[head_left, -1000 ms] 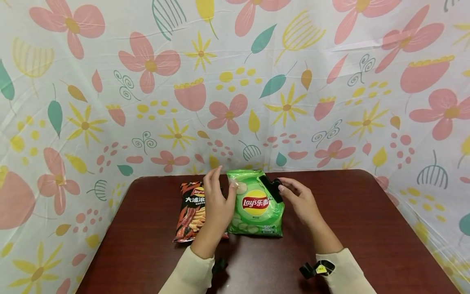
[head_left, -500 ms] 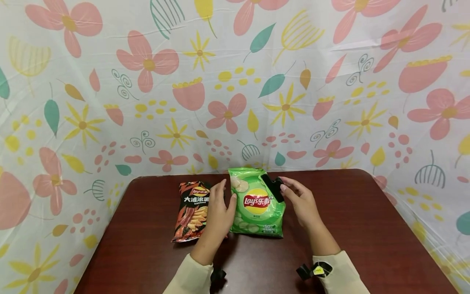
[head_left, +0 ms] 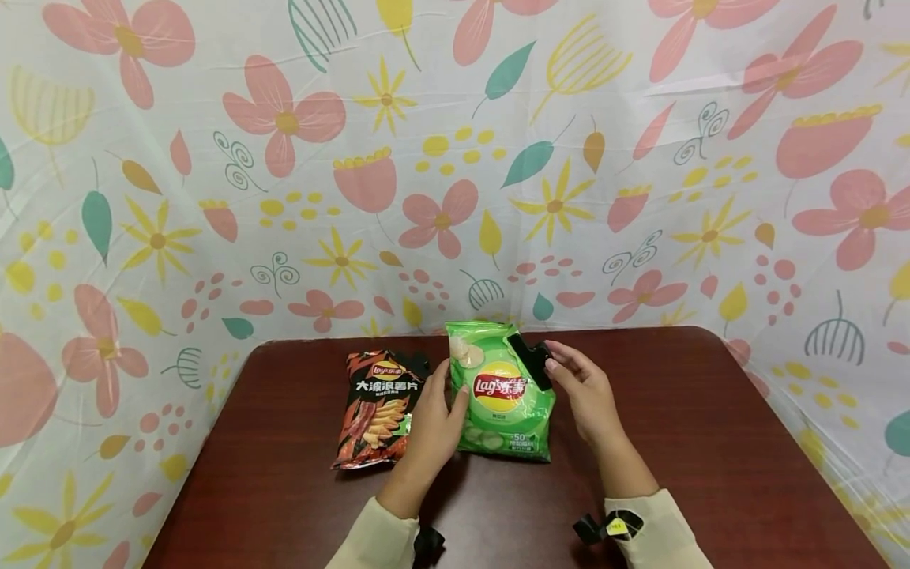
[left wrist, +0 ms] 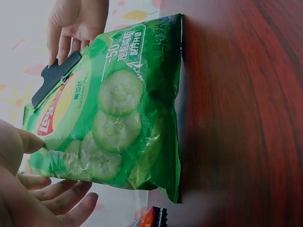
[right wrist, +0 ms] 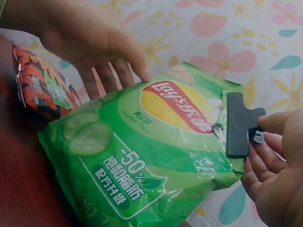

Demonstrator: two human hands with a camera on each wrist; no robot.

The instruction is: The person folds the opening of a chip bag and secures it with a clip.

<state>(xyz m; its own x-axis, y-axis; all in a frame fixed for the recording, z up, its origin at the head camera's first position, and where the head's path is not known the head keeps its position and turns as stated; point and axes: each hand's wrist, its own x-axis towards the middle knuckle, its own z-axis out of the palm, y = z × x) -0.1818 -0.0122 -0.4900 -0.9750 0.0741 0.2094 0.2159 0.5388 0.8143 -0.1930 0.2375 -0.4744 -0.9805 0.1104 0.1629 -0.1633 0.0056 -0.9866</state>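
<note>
A green bag of cucumber-flavour potato chips stands upright on the table, leaning slightly. A black bag clip sits across its folded upper right corner. My right hand pinches the clip's handle between thumb and fingers. At the bag's left side is my left hand, its thumb on the front face and its fingers around the side edge, as the left wrist view also shows on the green bag. Left of that hand lies a red and black bag of chips, with a black clip at its upper right corner.
Both bags are on a dark reddish-brown table. A flower-printed cloth hangs behind the table's back edge and along its sides. Black straps with small devices are on both wrists.
My left hand first drew back from the green bag's upper left, then came lower onto its left edge. The bag shifted slightly right. My right hand kept its hold on the clip.
</note>
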